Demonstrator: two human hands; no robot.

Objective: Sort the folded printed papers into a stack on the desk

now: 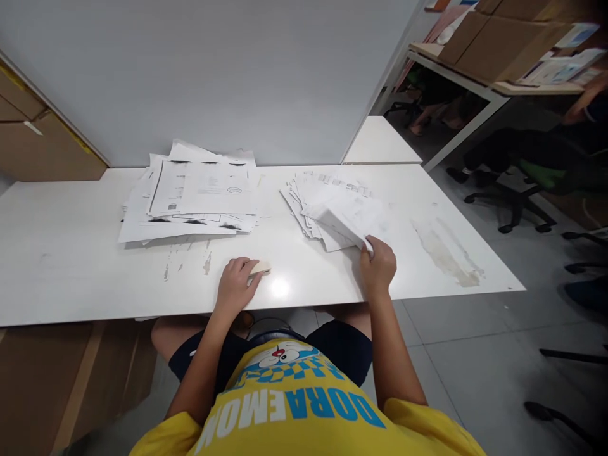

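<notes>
My left hand (236,283) rests near the table's front edge, its fingers closed around a small cream-coloured stapler (259,268). Only the stapler's front end shows beyond the fingers. My right hand (379,265) pinches the near corner of some white paper sheets (342,227); how many I cannot tell. The held sheets tilt up over a loose pile of papers (304,215), whose edges fan out to the left. Further left lies a larger messy stack of printed sheets (213,190) with dark smudges, which neither hand touches.
The white table (85,266) has brown stains near its right end. A grey partition (228,76) rises behind it. Cardboard boxes (52,145) stand at the left. At the right are another desk with a cardboard box (503,44), office chairs (513,196) and seated people.
</notes>
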